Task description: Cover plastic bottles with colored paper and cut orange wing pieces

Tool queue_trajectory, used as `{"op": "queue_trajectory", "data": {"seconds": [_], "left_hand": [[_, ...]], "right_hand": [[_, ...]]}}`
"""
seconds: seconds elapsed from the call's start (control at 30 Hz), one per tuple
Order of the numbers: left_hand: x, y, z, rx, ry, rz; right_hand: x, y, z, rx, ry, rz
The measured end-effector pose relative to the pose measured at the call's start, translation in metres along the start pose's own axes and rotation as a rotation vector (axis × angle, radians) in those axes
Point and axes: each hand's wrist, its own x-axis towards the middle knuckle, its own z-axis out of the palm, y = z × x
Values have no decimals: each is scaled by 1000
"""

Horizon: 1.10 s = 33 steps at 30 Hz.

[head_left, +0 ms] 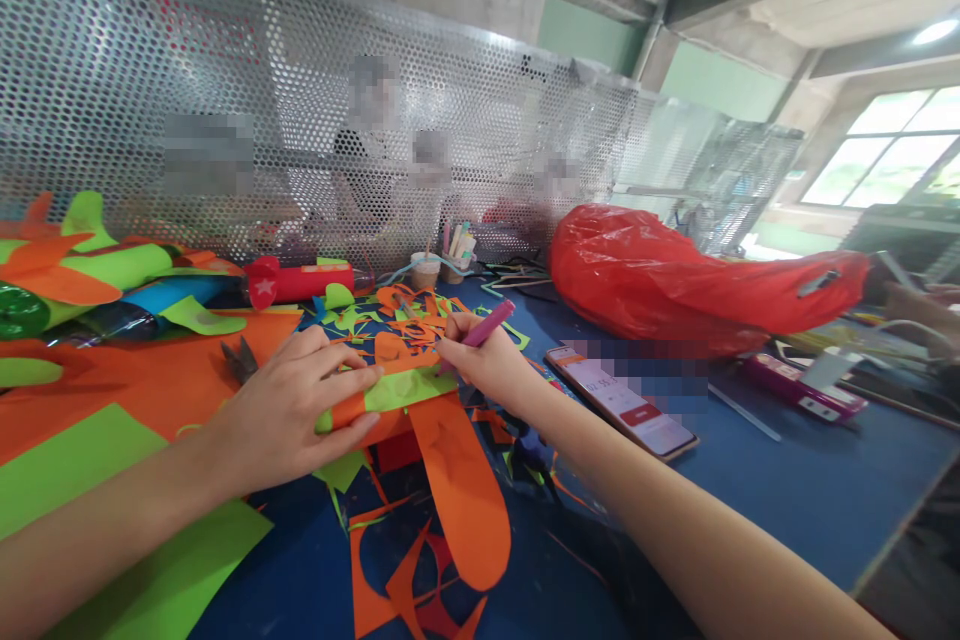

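My right hand (pixel 480 360) grips a purple marker (pixel 491 322), its lower end down at a light green paper band (pixel 409 383). That band wraps an orange, tube-like paper model, from which a long rounded orange paper wing (pixel 465 490) sticks out toward me. My left hand (pixel 300 410) lies over the model's left end, its thumb below and fingers above, holding it steady. Orange and green paper scraps (pixel 405 315) lie just behind the model. Close by my left fingers are the dark blades of scissors (pixel 240 360), partly hidden by that hand.
Finished-looking paper-covered bottle models (pixel 97 270) stand at the left, above orange and green sheets (pixel 82 460). At the right lie a phone (pixel 626 400), a big red plastic bag (pixel 622 270) and a purple box (pixel 806 388). A perforated metal screen (pixel 480 100) runs along the back, with people behind it.
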Motion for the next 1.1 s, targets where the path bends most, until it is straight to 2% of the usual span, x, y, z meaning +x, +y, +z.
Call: {"op": "queue_trajectory", "data": {"seconds": [0.5,1.1], "left_hand": [[-1,0,0,4,-11,2],[-1,0,0,-13,-10,-15]], "right_hand": [[2,6,1,-16,6,-19],[2,2,-2,-17,13,-36]]}}
